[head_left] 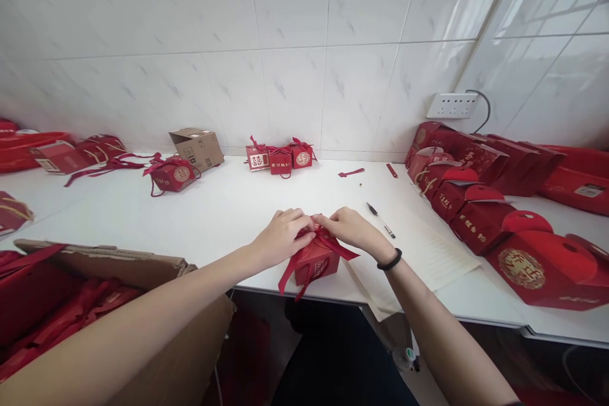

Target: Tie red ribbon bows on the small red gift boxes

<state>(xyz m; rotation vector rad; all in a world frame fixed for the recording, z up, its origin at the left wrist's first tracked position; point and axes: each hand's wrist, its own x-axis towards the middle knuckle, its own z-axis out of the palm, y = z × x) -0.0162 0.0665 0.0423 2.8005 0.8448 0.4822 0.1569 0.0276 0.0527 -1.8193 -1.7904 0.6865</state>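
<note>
A small red gift box (318,266) with gold print and a cord handle stands at the table's front edge, right before me. Across its top runs a red ribbon (291,271), its loose ends hanging down to the left and right. My left hand (288,236) is closed at the ribbon's middle, thumb and fingers pinched together. From the other side my right hand (343,226), with a black band on the wrist, bends its fingers onto the same spot. The fingertips of both hands partly hide the ribbon's centre and the box top.
Open red boxes (476,222) line the right side, with a red basin (578,181) behind. A pen (380,220) and paper (428,260) lie near my right arm. Finished-looking boxes (280,160) and a cardboard box (197,147) stand by the wall. A large carton (176,323) is at lower left.
</note>
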